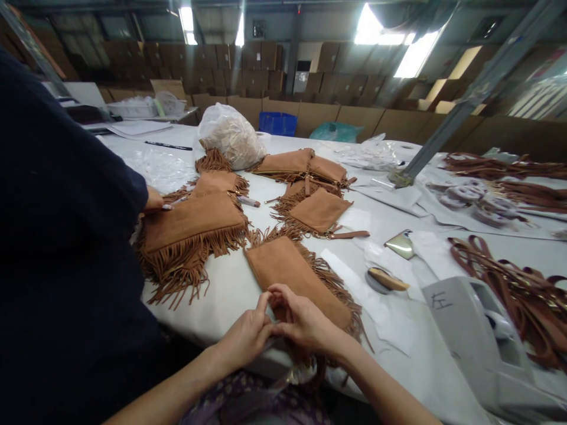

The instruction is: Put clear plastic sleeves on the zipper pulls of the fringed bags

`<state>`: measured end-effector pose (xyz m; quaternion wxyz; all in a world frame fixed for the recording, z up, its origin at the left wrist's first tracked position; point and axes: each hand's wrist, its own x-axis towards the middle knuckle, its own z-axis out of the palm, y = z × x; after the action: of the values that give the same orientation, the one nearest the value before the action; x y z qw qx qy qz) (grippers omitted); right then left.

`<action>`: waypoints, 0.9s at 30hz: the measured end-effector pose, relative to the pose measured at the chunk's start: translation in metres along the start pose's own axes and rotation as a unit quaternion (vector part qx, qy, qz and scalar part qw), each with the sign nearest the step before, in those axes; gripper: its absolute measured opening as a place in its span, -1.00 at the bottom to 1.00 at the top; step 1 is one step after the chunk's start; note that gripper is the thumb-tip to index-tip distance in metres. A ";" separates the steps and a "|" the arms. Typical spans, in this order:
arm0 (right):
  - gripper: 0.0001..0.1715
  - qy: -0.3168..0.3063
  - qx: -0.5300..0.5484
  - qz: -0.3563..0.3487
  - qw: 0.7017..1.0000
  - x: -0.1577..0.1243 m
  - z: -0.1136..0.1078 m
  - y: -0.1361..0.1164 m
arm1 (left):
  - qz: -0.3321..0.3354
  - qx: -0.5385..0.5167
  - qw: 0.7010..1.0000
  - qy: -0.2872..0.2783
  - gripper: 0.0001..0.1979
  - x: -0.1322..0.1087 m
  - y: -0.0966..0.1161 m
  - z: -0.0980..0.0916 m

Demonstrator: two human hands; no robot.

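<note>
My left hand and my right hand meet at the near edge of a tan fringed pouch lying flat on the table. The fingers of both are pinched together, fingertips touching; what they hold is too small or hidden to name. Below my wrists, a bit of clear plastic and some brown fringe hang by the table edge. Just beyond the pouch lies another tan fringed pouch with a wrist strap.
At left, a co-worker in a dark sleeve has a hand by stacked fringed bags. A tape dispenser and brown straps are at right. Behind stand a stuffed plastic bag, a blue crate and a metal post.
</note>
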<state>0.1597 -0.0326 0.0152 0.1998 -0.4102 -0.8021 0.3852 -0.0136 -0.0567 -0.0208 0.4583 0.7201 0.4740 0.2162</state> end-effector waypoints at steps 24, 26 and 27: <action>-0.62 -0.107 -0.147 0.080 0.980 0.014 0.001 -0.003 | -0.187 -0.191 0.962 -0.055 -0.71 -0.006 -0.026 -0.007; -0.65 -0.111 -0.142 0.075 0.981 0.014 -0.002 -0.005 | -0.187 -0.189 0.963 -0.050 -0.74 -0.007 -0.024 -0.005; -0.70 -0.116 -0.146 0.070 0.980 0.014 -0.003 -0.007 | -0.188 -0.184 0.964 -0.046 -0.77 -0.008 -0.022 -0.005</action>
<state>0.1504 -0.0221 0.0225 0.0161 -0.4428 -0.8367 0.3219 -0.0313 -0.0586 -0.0365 0.6364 0.5305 0.5312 0.1769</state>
